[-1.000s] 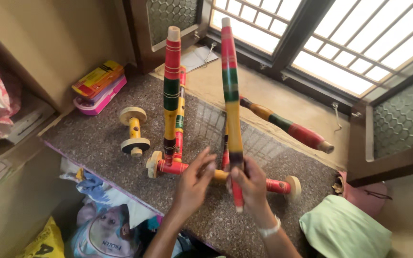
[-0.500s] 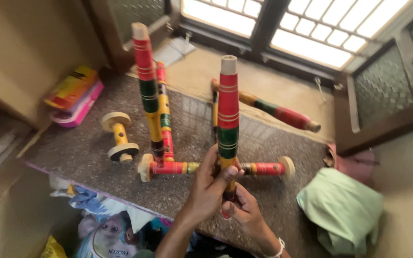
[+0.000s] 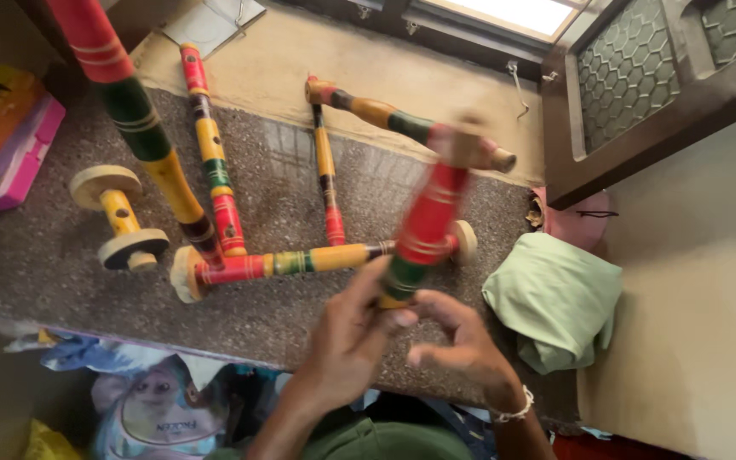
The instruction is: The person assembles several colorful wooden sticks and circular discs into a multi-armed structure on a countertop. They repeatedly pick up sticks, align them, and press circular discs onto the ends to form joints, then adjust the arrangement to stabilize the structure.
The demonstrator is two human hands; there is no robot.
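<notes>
Between the 2 hands, low in the head view, a striped wooden post (image 3: 426, 223) in red, green and yellow now leans to the right and shows motion blur. Its lower end sits at the fingertips, above the near edge of the speckled stone bench (image 3: 36, 264). The left hand (image 3: 351, 341) curls around that lower end. The right hand (image 3: 462, 341) cups beside it, fingers bent and thumb forward; whether it grips the post or only steadies it, I cannot tell.

Half a second ago the same post stood nearly upright and sharp, so it has just been tipped or swung. By that tilt, the post reads as free of the frame, being carried rather than seated.

Behind the hands lies a horizontal striped rail (image 3: 300, 261) with a disc at each end. Another tall striped post (image 3: 142, 128) rises from its left end. 2 thinner rods (image 3: 211, 153) lie flat beyond, and a thick turned piece (image 3: 402, 123) rests at the far edge. A wheeled axle (image 3: 117, 213) sits apart at left, and a green folded cloth (image 3: 555, 298) at right. The view has also shifted closer and lower than before.
</notes>
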